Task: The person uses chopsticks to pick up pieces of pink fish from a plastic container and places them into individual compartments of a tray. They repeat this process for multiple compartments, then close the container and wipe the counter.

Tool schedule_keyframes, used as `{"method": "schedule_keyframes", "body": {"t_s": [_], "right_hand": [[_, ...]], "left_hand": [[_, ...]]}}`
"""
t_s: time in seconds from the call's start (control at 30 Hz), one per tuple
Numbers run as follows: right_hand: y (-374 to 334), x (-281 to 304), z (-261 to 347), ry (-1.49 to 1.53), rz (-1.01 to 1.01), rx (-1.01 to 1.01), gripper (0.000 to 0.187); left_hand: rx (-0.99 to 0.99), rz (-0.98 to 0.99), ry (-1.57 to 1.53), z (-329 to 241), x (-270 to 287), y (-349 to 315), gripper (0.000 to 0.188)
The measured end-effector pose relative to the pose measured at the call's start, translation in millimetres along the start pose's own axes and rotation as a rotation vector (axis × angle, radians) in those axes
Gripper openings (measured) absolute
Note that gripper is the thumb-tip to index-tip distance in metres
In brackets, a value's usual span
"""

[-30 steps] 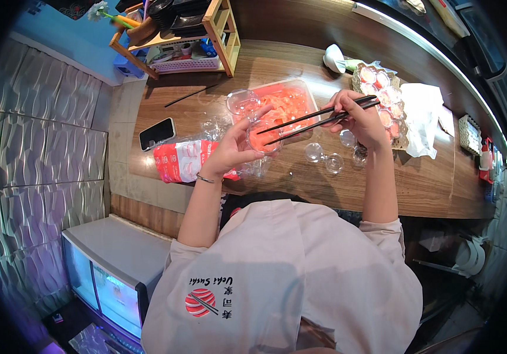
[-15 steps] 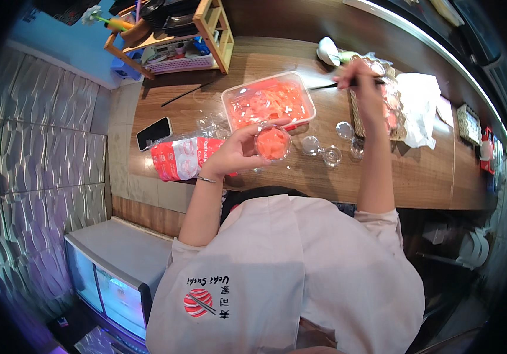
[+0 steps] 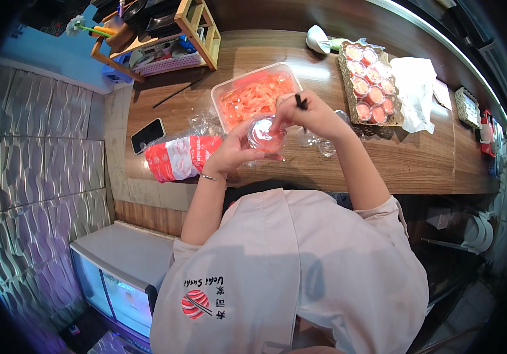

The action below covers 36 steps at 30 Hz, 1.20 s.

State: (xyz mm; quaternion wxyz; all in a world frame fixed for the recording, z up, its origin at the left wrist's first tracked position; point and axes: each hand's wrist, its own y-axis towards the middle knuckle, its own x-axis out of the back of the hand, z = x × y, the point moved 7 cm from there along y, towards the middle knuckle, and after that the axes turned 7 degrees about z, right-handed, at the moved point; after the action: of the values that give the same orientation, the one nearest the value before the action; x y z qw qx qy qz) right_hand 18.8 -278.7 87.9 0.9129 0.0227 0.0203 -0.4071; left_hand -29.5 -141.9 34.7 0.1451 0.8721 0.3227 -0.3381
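Observation:
My left hand (image 3: pixel 237 148) holds a small clear plastic cup (image 3: pixel 264 133) filled with pink pickled ginger, just above the wooden counter (image 3: pixel 383 159). My right hand (image 3: pixel 307 115) grips black chopsticks (image 3: pixel 301 102) and its fingers press on the cup's lid. Right behind both hands stands a clear rectangular tub of pink ginger (image 3: pixel 253 97).
A woven tray (image 3: pixel 348 88) with several filled lidded cups sits at the right, a white cloth (image 3: pixel 415 91) beside it. Empty clear cups (image 3: pixel 318 141) lie under my right arm. A red-and-white bag (image 3: pixel 176 158) and a black phone (image 3: pixel 148 135) are at the left; a wooden rack (image 3: pixel 197 35) behind.
My right hand came back from the tray at the right to the cup in my left hand, and now presses on its top with the chopsticks still held.

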Motion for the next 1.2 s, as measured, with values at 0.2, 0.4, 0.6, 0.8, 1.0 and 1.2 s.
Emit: {"method": "schedule_keyframes", "body": {"t_s": [0.2,0.4,0.6,0.8,1.0,1.2], "right_hand": [[-15.0,3.0,-3.0,-0.216,-0.281,-0.089,0.028],[-20.2,-0.4,-31.4,-0.019,-0.300,-0.242,0.035],[-24.0,-5.2,-7.6,-0.187,-0.310,-0.206,0.037],[-30.0,-13.3,-4.3,-0.201,-0.343,-0.125,0.039],[-29.9,-7.6,-18.7,0.061,-0.405,-0.041,0.038],[-28.5,-5.5,-22.8,0.133,-0.439,-0.037,0.035]], "left_hand": [[-0.236,-0.141,0.304,-15.6,-3.8,9.6,0.074],[-0.387,-0.298,0.415,-10.3,-7.9,15.1,0.068],[-0.347,-0.411,0.184,-6.8,-8.7,22.3,0.043],[-0.473,-0.526,0.518,-16.9,-7.5,18.9,0.029],[-0.550,-0.525,0.530,-20.1,-5.0,23.7,0.028],[-0.590,-0.500,0.584,-22.7,-4.1,27.9,0.025]]}}
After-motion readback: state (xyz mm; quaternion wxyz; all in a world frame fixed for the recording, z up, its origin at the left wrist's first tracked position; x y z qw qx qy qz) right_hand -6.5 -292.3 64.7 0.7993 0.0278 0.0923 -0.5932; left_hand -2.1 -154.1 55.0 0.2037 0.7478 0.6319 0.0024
